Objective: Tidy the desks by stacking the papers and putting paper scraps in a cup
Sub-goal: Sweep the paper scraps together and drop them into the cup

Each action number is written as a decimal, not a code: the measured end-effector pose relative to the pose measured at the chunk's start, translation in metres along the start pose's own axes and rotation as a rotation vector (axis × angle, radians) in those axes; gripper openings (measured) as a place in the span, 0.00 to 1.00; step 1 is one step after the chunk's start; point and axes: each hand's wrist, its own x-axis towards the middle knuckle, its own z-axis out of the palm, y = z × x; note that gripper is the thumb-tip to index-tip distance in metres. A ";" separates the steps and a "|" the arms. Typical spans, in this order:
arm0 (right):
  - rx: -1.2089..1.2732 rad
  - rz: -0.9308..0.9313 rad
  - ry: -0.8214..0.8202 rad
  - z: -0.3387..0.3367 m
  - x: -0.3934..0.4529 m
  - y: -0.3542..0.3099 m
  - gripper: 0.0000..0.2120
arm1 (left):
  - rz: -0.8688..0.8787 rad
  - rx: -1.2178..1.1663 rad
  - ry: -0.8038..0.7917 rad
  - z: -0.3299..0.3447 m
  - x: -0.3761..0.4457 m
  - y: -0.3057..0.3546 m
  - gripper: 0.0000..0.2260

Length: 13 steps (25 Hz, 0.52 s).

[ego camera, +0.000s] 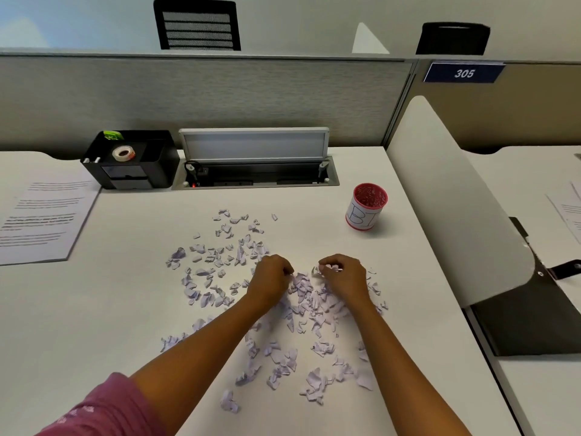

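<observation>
Scraps across the desk, cup behind them to the right

Paper scraps [283, 309] lay spread on the desk [125, 309]; the cup [366, 206] stood behind-right, the printed sheet [44, 220] far left, the organizer [132, 158] behind it.

Lighting: bright, even, overhead, soft; I see no hard glare. Shadows: faint, short, under the cup [366, 206] and beneath the organiser [132, 158]. Focus: sharp centre; print on the sheet [44, 221] at left unreadable, smeared. Distortion: wide-angle bowing at edges, esp. the partition [201, 99] top. Colour: slight cool cast, mild compression softness.
</observation>
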 end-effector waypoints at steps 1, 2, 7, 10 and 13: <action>0.186 0.106 -0.052 -0.004 0.002 -0.001 0.05 | -0.042 -0.082 0.030 -0.007 0.001 0.002 0.07; 0.401 0.235 -0.105 -0.006 0.003 -0.002 0.06 | -0.086 -0.171 0.058 -0.014 0.002 0.006 0.06; 1.340 0.636 -0.211 -0.002 0.005 -0.013 0.08 | -0.259 -0.696 0.036 -0.035 0.005 0.037 0.06; 1.465 0.683 -0.150 0.008 0.006 -0.018 0.07 | -0.218 -0.765 -0.013 -0.034 0.002 0.060 0.06; 1.450 0.708 -0.134 0.021 0.011 -0.015 0.08 | -0.209 -0.722 -0.018 -0.024 -0.003 0.075 0.06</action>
